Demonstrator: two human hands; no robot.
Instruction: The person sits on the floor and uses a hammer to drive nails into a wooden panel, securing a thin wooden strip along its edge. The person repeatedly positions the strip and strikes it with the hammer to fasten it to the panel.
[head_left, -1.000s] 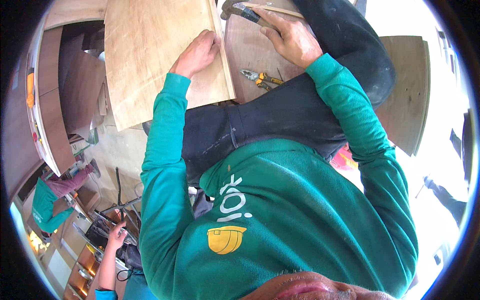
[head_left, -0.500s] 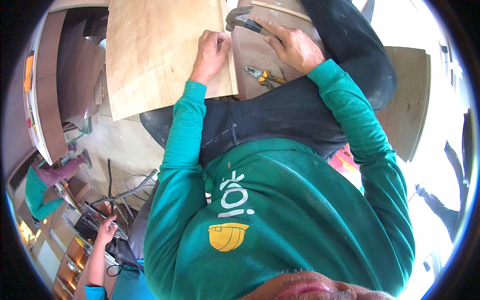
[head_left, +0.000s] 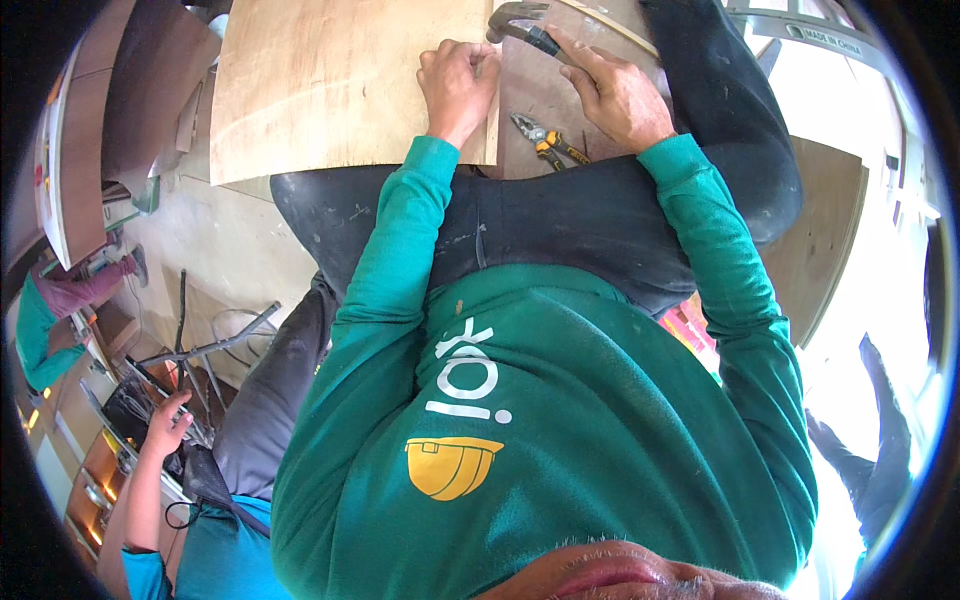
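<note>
A pale plywood panel (head_left: 330,95) lies across my lap, with a thin wooden strip (head_left: 493,120) along its right edge. My left hand (head_left: 460,88) rests on the panel beside that edge, its thumb and fingers pinched together; whatever is between them is too small or hidden to tell. In my right hand (head_left: 625,100) is the handle of a claw hammer (head_left: 518,18), forefinger stretched along it. The hammer's dark head is just above and right of my left fingertips. Pliers with yellow and black handles (head_left: 550,141) lie on the brown board (head_left: 530,90) below the hammer.
Another thin wood strip (head_left: 610,25) lies beyond my right hand. Plywood sheets (head_left: 825,235) stand to my right. At left, a person's hand (head_left: 168,425) is near a dark metal frame (head_left: 215,350); another person in a green top (head_left: 45,335) is farther off. Brown panels (head_left: 85,150) stand at upper left.
The view has shifted, so the panel, hands and hammer appear farther up and right. Against the panel, my left hand keeps its pinch and the hammer stays close by it.
</note>
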